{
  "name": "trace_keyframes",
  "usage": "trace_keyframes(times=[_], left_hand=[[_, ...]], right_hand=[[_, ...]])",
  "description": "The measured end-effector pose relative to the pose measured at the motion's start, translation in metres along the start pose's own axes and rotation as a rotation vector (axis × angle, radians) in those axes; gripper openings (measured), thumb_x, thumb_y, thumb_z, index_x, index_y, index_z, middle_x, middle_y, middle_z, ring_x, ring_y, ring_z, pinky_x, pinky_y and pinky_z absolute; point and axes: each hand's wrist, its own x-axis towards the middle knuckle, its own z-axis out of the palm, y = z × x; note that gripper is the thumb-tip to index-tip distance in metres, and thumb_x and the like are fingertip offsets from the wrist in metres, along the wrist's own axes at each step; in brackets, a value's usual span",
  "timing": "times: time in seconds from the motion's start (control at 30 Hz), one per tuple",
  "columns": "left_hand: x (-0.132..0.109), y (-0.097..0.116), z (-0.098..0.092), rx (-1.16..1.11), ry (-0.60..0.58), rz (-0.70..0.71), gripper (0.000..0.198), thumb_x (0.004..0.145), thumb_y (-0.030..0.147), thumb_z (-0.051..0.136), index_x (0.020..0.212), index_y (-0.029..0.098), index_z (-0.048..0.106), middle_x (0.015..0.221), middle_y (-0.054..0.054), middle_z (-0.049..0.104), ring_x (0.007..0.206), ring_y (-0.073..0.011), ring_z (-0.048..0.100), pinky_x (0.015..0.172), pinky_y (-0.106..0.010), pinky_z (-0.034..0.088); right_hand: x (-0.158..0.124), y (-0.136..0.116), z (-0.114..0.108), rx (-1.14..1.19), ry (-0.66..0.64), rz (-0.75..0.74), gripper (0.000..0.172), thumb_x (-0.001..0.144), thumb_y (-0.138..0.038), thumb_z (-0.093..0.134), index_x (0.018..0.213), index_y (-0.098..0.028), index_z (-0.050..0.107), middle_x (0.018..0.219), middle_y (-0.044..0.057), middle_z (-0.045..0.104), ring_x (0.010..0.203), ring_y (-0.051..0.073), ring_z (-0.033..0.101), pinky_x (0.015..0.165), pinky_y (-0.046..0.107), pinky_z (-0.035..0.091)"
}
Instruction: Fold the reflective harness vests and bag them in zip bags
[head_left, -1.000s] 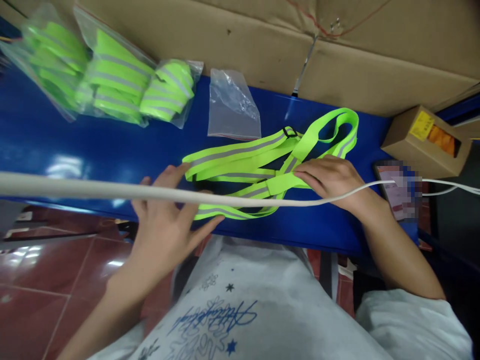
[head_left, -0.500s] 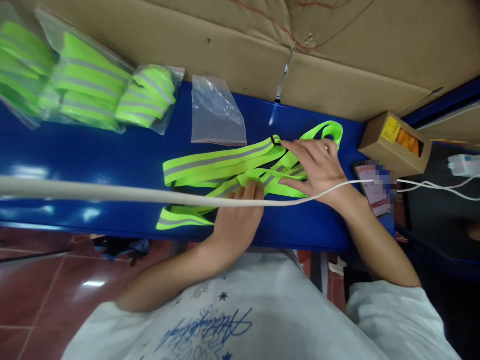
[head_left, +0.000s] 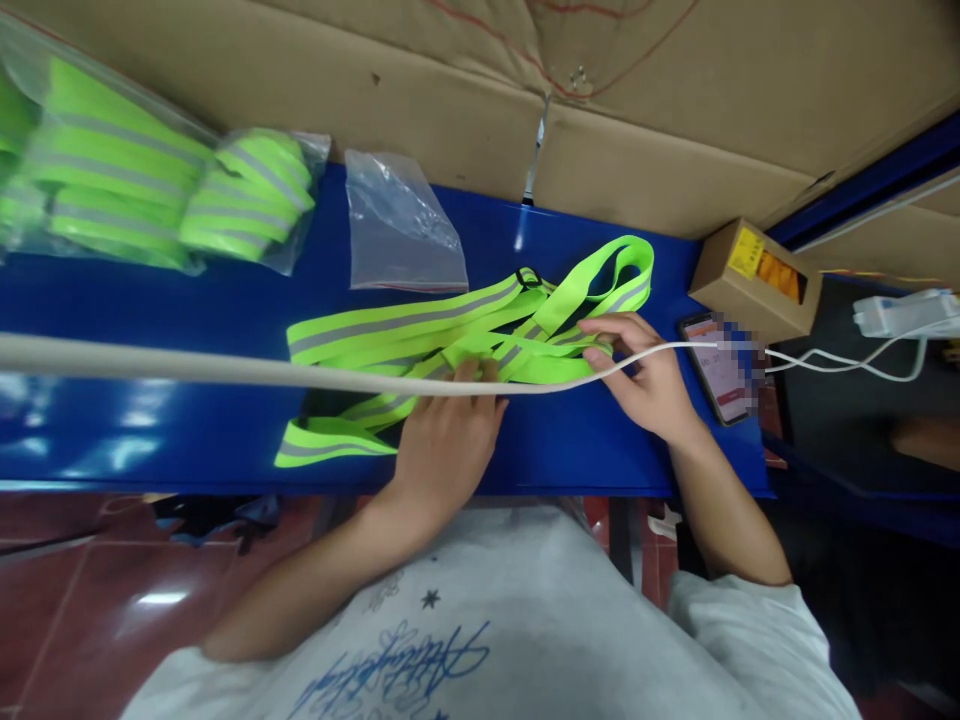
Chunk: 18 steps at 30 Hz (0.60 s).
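From the left, a white cable (head_left: 225, 370) crosses over the reflective harness (head_left: 480, 342) on our bench (head_left: 562, 445); lifting could snag them together. Our left hand (head_left: 446, 440) curls onto the harness; our right hand (head_left: 645, 380) bends around its strap. Whether either pinches, we cannot tell.

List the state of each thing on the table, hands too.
Strap, unbagged, loosely looped
Buckle, threaded on strap
Flat bag, nothing visible inside
Filled bags, bulging, closure unclear
Phone, screen lit
Box, opening uncovered, contents visible
Left hand, fingers on strap
Right hand, fingers at strap, grip unclear
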Motion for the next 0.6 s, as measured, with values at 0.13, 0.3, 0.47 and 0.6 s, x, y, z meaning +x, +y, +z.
trace_keyframes(times=[0.13, 0.3, 0.47, 0.6], left_hand=[[0.001, -0.003, 0.002, -0.054, 0.020, -0.017, 0.041, 0.106, 0.016, 0.051, 0.145, 0.010, 0.063, 0.141, -0.021, 0.070, 0.121, -0.0399, 0.073, 0.088, -0.049, 0.065], [0.002, -0.007, 0.003, -0.074, 0.062, 0.011, 0.049, 0.100, 0.004, 0.048, 0.146, 0.010, 0.063, 0.141, -0.019, 0.072, 0.122, -0.0382, 0.074, 0.092, -0.051, 0.067], [0.000, -0.014, 0.000, -0.035, 0.169, 0.030, 0.047, 0.098, 0.001, 0.049, 0.139, 0.009, 0.069, 0.129, -0.016, 0.079, 0.104, -0.0338, 0.081, 0.077, -0.042, 0.069], [0.001, -0.022, -0.003, -0.053, 0.202, -0.025, 0.049, 0.096, 0.001, 0.051, 0.142, 0.012, 0.066, 0.138, -0.015, 0.075, 0.103, -0.0325, 0.082, 0.069, -0.036, 0.068]], right_hand=[[-0.002, 0.003, 0.006, 0.271, 0.033, 0.154, 0.028, 0.104, -0.051, 0.068, 0.123, -0.030, 0.071, 0.115, 0.006, 0.078, 0.095, 0.023, 0.077, 0.082, 0.039, 0.065], [-0.001, -0.001, 0.010, 0.359, 0.067, 0.204, 0.032, 0.103, -0.056, 0.066, 0.120, -0.029, 0.070, 0.115, 0.007, 0.076, 0.091, 0.023, 0.076, 0.082, 0.040, 0.066], [0.000, 0.006, 0.002, 0.589, 0.025, 0.236, 0.036, 0.100, -0.057, 0.069, 0.125, -0.031, 0.067, 0.132, 0.007, 0.072, 0.091, 0.021, 0.073, 0.076, 0.038, 0.065], [0.004, 0.007, -0.009, 0.867, 0.057, 0.309, 0.037, 0.095, -0.054, 0.074, 0.127, -0.037, 0.068, 0.148, 0.002, 0.067, 0.097, 0.019, 0.075, 0.075, 0.035, 0.068]])
